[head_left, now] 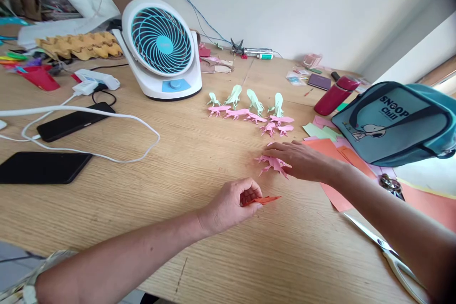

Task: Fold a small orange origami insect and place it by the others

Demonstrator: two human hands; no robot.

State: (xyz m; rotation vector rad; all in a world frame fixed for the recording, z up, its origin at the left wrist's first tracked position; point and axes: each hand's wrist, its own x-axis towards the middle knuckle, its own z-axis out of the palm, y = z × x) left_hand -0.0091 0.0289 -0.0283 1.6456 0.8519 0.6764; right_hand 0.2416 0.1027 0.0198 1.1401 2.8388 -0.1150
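My left hand [233,205] is closed around a small orange folded paper piece [265,200], its pointed end sticking out to the right just above the table. My right hand [297,157] reaches palm down with fingers stretched, right beside a pink origami insect [274,164]; whether it touches the insect is not clear. Behind it, several pink origami insects [238,113] stand in a loose row. Pale green origami insects [254,101] stand just beyond them.
White fan [162,45] at the back; phones [42,167] and a white cable [142,154] on the left. To the right are orange paper sheets [342,197], scissors [383,246], a wristwatch [391,185], a blue bag [395,126] and a magenta bottle [335,96].
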